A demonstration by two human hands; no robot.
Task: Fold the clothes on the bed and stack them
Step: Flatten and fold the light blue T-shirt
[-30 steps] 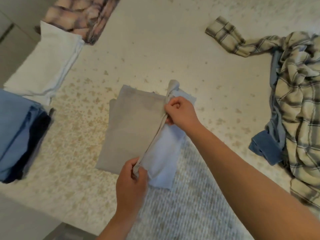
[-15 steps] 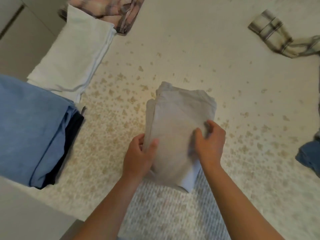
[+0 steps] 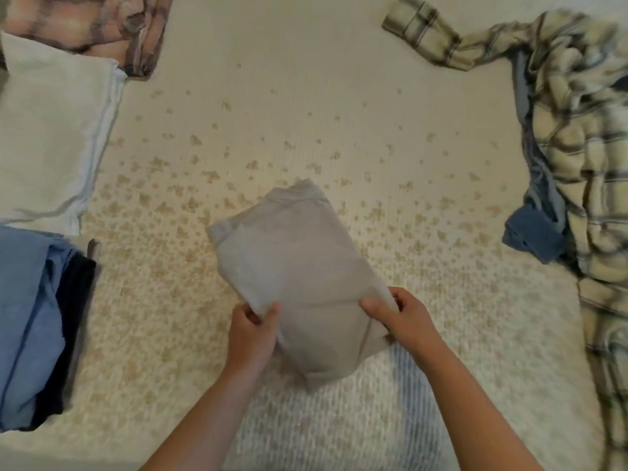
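Both hands, left hand (image 3: 253, 329) and right hand (image 3: 402, 316), grip the folded grey garment (image 3: 295, 266); keep edges level when carrying it to the left stack (image 3: 30, 317).

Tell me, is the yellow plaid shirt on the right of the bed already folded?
No, the yellow plaid shirt lies crumpled and spread out, with one sleeve stretched across the bed.

A folded garment (image 3: 292, 266) lies on the bed (image 3: 306, 107), its near end between the left hand (image 3: 253, 329) and right hand (image 3: 404, 317). Left of the left hand sit folded stacks (image 3: 37, 317); right of the right hand lies a rumpled shirt (image 3: 577, 147).
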